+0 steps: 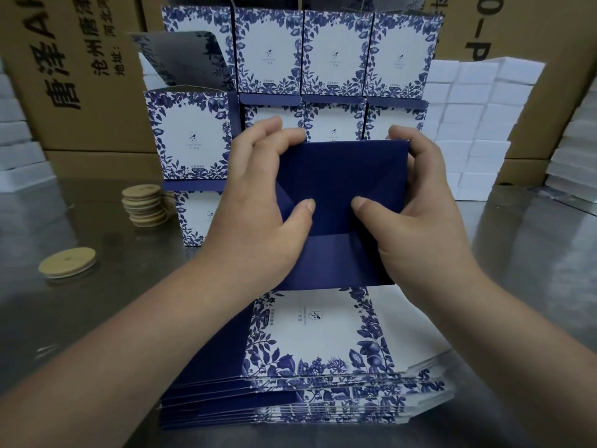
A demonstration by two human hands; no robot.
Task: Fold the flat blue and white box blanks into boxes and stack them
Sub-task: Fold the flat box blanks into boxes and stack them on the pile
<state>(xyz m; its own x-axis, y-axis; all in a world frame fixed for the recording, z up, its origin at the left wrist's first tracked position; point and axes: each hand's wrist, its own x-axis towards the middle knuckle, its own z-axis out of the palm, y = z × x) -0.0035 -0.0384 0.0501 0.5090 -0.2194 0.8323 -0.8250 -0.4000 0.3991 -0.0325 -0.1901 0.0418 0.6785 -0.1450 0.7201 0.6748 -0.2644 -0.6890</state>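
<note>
A pile of flat blanks (323, 383) lies nearest on the metal table (80, 318). Above it, the left hand (261, 202) and right hand (416, 202) grip a dark blue box (336, 192) from both sides, fingers curled over its far edge and thumbs pressing its flaps. Behind stand stacked folded boxes (336, 53); wooden discs (143, 205) lie left.

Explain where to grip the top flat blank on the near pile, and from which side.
Probably pinch the top blank by its near edge, coming from the near side: it lies flat, and the dark blue box held above hides its far end.
</note>
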